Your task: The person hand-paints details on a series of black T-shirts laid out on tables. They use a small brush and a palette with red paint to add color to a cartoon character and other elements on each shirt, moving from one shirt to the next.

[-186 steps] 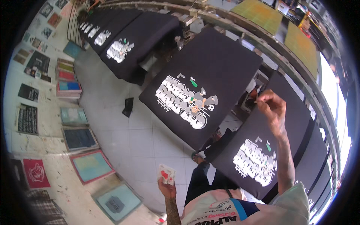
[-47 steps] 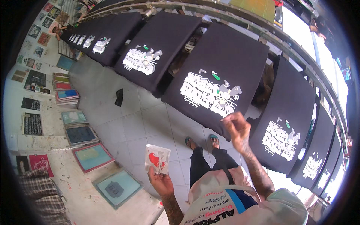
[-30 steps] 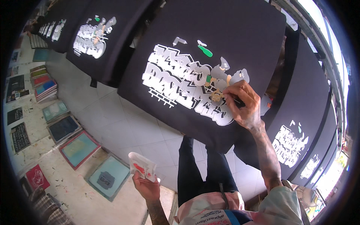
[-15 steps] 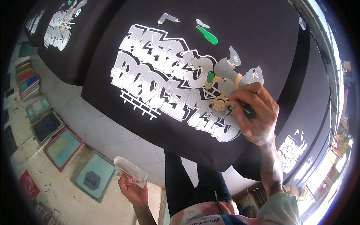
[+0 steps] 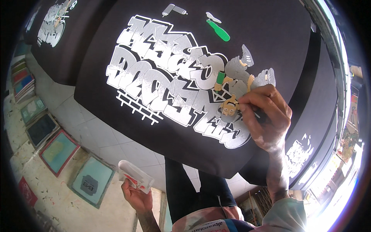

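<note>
A printed cartoon figure (image 5: 235,89) is shown at the right end of a large design on black fabric (image 5: 174,139), its head turned toward the near edge, its shoes toward the far right, and its long axis slanted between the two. The figure's head is met, or nearly met, by the fingertips of the right hand (image 5: 268,116), which is drawn into a tight pinch of thumb and forefinger, the other fingers curled; whether anything small is gripped there cannot be told. Grey-and-white lettering (image 5: 162,73) is set in two rows beside the figure, slanted from far left to near right, and a green bottle shape (image 5: 220,31) is printed on the far side, tilted the same way. Well apart, at the near left, a folded white packet (image 5: 135,176) marked in red is held in the half-closed left hand (image 5: 138,197), over the gap between the fabric and a pale ledge (image 5: 119,208). Framed screens are lined up along the left, among them a teal one (image 5: 92,181) and a red-edged one (image 5: 60,152). More printed black fabric (image 5: 299,158) is seen at right.
</note>
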### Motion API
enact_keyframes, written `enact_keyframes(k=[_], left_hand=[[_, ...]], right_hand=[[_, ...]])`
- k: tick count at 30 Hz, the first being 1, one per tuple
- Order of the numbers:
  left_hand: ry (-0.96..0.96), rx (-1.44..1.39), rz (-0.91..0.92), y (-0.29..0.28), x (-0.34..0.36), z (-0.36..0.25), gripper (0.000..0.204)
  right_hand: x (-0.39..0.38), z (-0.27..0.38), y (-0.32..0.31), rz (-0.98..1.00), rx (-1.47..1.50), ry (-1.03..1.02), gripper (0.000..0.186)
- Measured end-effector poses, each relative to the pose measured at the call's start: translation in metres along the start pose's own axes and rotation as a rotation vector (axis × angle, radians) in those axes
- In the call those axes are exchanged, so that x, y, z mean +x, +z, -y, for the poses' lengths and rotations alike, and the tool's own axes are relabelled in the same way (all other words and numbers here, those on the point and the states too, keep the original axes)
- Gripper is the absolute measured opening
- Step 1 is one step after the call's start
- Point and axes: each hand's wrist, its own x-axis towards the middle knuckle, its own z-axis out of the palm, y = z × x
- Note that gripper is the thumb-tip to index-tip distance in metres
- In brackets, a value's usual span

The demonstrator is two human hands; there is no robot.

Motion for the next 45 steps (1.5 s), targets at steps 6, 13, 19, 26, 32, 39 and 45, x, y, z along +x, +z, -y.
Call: enact_keyframes(k=[6, 13, 19, 26, 32, 39, 45], left_hand=[[-0.02, 0.008, 0.004, -0.002, 0.003, 0.003, 0.038], [-0.026, 0.002, 0.013, -0.004, 0.004, 0.005, 0.039], [-0.022, 0.024, 0.004, -0.008, 0.004, 0.006, 0.039], [-0.032, 0.008, -0.003, -0.005, 0.005, 0.008, 0.038], [-0.044, -0.004, 0.006, -0.009, 0.008, 0.009, 0.037], [-0.036, 0.006, -0.008, 0.001, 0.007, 0.01, 0.037], [-0.035, -0.022, 0.05, 0.002, 0.008, 0.011, 0.037]], right_hand=[[-0.001, -0.002, 0.001, -0.006, -0.016, -0.028, 0.02], [-0.001, -0.002, 0.001, -0.01, -0.004, -0.014, 0.019], [-0.002, 0.001, 0.002, -0.006, 0.021, 0.045, 0.015], [-0.001, 0.001, 0.001, -0.007, 0.044, 0.05, 0.016], [-0.001, -0.004, 0.003, -0.014, 0.018, -0.021, 0.019], [-0.001, 0.0, 0.0, -0.004, 0.032, 0.031, 0.015], [0.0, -0.002, 0.002, -0.011, 0.031, -0.004, 0.02]])
